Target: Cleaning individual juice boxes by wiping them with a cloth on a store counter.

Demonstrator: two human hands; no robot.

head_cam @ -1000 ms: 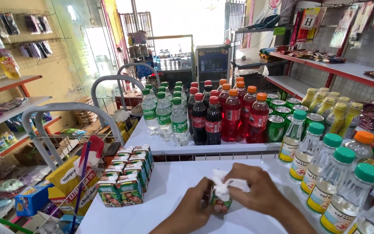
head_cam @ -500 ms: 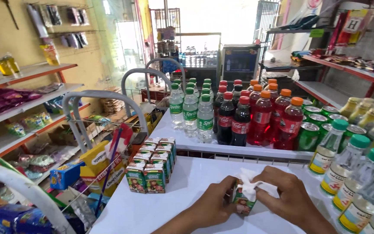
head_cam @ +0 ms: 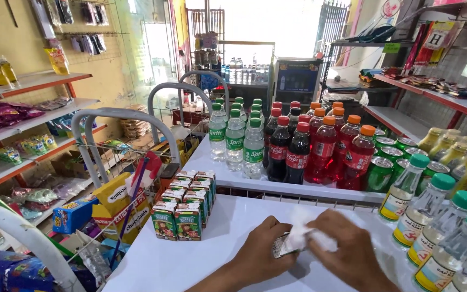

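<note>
Resting on the white counter (head_cam: 190,259), a small carton (head_cam: 281,246) is gripped by the left hand (head_cam: 263,254), while a white cloth (head_cam: 304,235) is clutched in the closed right hand (head_cam: 347,251).

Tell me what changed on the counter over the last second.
The small juice carton went from upright to lying tilted in the left hand, its barcode side now showing. The right hand has kept the white cloth pressed against it throughout. Both hands drifted slightly right on the white counter. The block of juice cartons and the rows of bottles stayed put.
</note>
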